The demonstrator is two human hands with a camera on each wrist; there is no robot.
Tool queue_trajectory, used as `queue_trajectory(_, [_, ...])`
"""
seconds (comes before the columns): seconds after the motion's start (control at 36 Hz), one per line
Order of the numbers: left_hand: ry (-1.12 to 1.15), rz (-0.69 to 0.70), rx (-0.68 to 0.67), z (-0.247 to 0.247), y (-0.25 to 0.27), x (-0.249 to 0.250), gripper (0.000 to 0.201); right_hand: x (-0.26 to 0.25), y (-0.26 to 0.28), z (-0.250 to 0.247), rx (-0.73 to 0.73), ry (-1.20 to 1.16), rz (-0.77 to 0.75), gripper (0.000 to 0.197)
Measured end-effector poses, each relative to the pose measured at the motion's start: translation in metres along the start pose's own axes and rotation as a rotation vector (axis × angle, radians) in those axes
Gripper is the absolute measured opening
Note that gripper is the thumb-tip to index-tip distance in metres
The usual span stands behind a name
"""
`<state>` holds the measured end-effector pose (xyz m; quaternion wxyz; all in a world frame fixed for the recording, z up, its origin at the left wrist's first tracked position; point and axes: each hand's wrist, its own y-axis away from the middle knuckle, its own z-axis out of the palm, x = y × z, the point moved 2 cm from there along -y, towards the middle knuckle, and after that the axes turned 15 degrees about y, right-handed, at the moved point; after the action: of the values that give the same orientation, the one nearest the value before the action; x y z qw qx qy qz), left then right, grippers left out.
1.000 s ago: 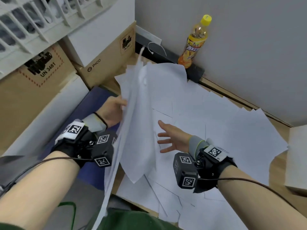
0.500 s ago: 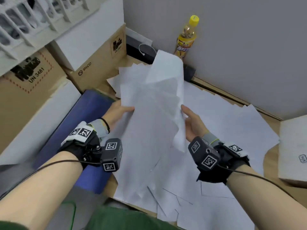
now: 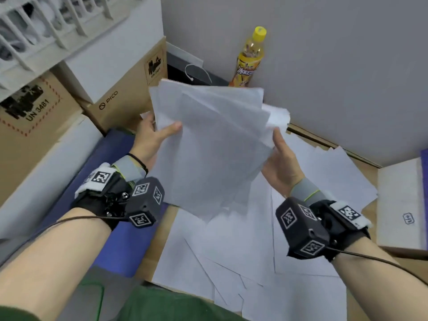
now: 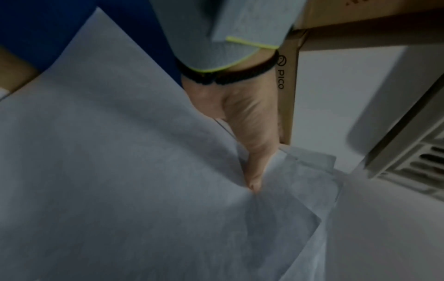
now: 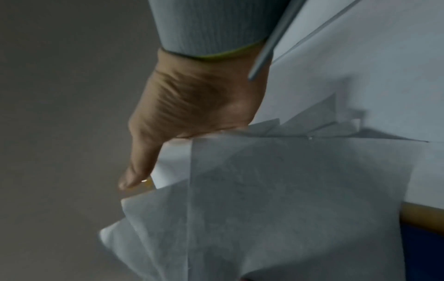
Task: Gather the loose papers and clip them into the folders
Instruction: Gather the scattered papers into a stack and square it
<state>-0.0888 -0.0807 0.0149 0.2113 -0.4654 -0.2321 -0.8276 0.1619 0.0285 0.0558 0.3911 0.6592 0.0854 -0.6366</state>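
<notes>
A loose sheaf of white papers (image 3: 213, 144) is held up above the desk between both hands. My left hand (image 3: 155, 135) grips its left edge, thumb lying across the front; the left wrist view shows that thumb (image 4: 254, 171) pressed into the papers (image 4: 120, 180). My right hand (image 3: 281, 156) grips the right edge, thumb up along it; in the right wrist view the sheets (image 5: 276, 190) fan out unevenly below the hand (image 5: 187, 114). More white sheets (image 3: 254, 262) lie scattered on the wooden desk underneath. A blue folder (image 3: 115, 228) lies flat at the left, under my left wrist.
Cardboard boxes (image 3: 125, 96) and a white crate (image 3: 46, 24) are stacked at the left. An orange drink bottle (image 3: 250, 59) stands against the grey wall behind the papers. A white box (image 3: 400, 205) sits at the right edge of the desk.
My right hand left the desk sheets and took the sheaf's right edge. Both hands then raised the papers and turned them to face me, spread wider.
</notes>
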Motion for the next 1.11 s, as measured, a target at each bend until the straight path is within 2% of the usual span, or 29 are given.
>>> queue_trajectory(0.08, [0.042,0.005,0.006,0.003,0.000,0.004,0.034,-0.002,-0.004,0.000,0.026,0.218,-0.048,0.054])
queue_trajectory(0.17, [0.020,-0.063,-0.029,0.003,0.002,-0.003,0.042,0.005,-0.006,0.001,0.137,0.456,-0.029,0.036])
queue_trajectory(0.22, [-0.005,-0.109,-0.096,0.005,0.004,-0.005,0.049,0.010,-0.006,0.002,0.183,0.485,-0.038,0.028])
queue_trajectory(0.28, [-0.035,-0.103,-0.170,0.008,0.004,0.000,0.053,0.007,-0.005,0.005,0.237,0.499,-0.072,0.030])
queue_trajectory(0.39, [-0.039,-0.050,-0.307,0.018,0.001,0.028,0.042,-0.015,-0.004,0.005,0.326,0.465,-0.197,0.029])
queue_trajectory(0.44, [-0.016,-0.028,-0.333,0.018,0.000,0.037,0.042,-0.025,-0.001,0.005,0.339,0.461,-0.252,0.027])
queue_trajectory(0.5, [-0.021,-0.025,-0.328,0.013,-0.001,0.035,0.046,-0.024,0.000,0.003,0.328,0.504,-0.227,0.025])
queue_trajectory(0.56, [-0.108,-0.056,-0.290,0.007,-0.003,0.025,0.045,-0.012,-0.003,0.002,0.290,0.545,-0.122,0.028])
queue_trajectory(0.61, [-0.194,-0.067,-0.200,0.000,-0.004,0.013,0.045,0.003,-0.003,0.002,0.258,0.541,-0.024,0.027])
queue_trajectory(0.64, [-0.215,-0.063,-0.141,-0.002,-0.005,0.009,0.051,0.007,-0.003,0.003,0.258,0.545,-0.007,0.022])
queue_trajectory(0.69, [-0.211,-0.034,-0.071,-0.003,-0.006,0.004,0.057,0.008,-0.003,0.007,0.270,0.553,-0.006,0.024])
queue_trajectory(0.81, [-0.212,0.027,-0.093,0.011,-0.001,0.006,0.034,-0.002,-0.003,0.014,0.267,0.553,-0.095,0.025])
queue_trajectory(0.92, [-0.132,0.091,-0.160,0.020,0.003,0.019,0.033,-0.021,0.002,0.013,0.334,0.483,-0.238,0.032])
queue_trajectory(0.97, [-0.042,0.111,-0.190,0.021,0.005,0.024,0.031,-0.026,0.004,0.010,0.357,0.458,-0.274,0.029])
queue_trajectory(1.06, [-0.042,0.079,-0.165,0.014,0.004,0.018,0.030,-0.013,-0.001,0.001,0.337,0.510,-0.184,0.022])
queue_trajectory(1.11, [-0.112,0.020,-0.114,0.009,0.002,0.007,0.037,0.002,-0.006,-0.003,0.309,0.533,-0.088,0.028])
